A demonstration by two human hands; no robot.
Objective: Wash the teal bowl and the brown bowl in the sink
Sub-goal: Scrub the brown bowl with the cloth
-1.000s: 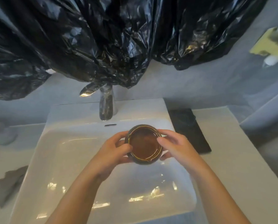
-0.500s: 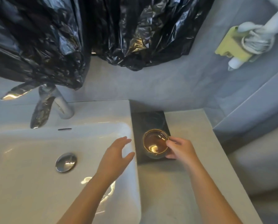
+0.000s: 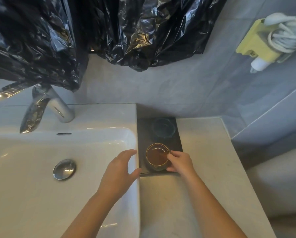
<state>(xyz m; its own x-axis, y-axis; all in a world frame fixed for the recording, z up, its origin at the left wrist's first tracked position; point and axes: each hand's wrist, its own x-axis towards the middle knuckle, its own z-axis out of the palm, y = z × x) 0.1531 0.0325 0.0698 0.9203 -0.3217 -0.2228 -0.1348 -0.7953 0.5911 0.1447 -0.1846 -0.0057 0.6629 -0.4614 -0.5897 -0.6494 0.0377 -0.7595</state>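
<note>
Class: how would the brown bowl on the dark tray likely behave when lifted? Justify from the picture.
The brown bowl looks glazed: probably rigid, breakable, perhaps slippery. Low and wide on the tray, it seems unlikely to tip. The right hand pinches its rim alone, so it is probably light.

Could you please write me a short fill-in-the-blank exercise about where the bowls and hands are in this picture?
1. The brown bowl sits on the dark tray, to the ____ of the sink.
2. The right hand pinches the rim of the ____ bowl.
3. The teal bowl stands on the tray directly ____ the brown bowl.
4. The left hand, fingers spread, holds ____.
Missing words: right; brown; behind; nothing.
</note>
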